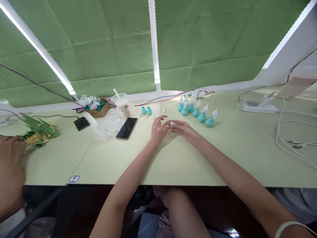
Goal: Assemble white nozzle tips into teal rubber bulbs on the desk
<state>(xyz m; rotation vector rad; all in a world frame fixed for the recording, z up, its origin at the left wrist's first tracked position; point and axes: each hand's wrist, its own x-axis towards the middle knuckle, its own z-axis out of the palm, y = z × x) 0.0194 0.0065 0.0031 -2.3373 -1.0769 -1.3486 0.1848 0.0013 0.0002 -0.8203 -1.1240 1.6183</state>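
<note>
My left hand (158,129) and my right hand (184,129) meet above the middle of the table. Between their fingertips is a small white piece (172,123), pinched and partly covered, too small to make out fully. Just beyond the right hand stand several teal rubber bulbs with clear white pointed nozzles, the nearest bulb (210,122) at the right end of the group. Two teal bulbs without nozzles (146,110) sit behind my left hand. A small loose white nozzle (163,111) stands on the table near them.
Left of my hands lie a phone (127,128), crumpled clear plastic (109,125), a drink cup (123,105) and a cardboard box (100,110). A co-worker's hand (11,150) touches green plastic parts (41,130). A power strip (260,107) and white cables (284,142) lie right.
</note>
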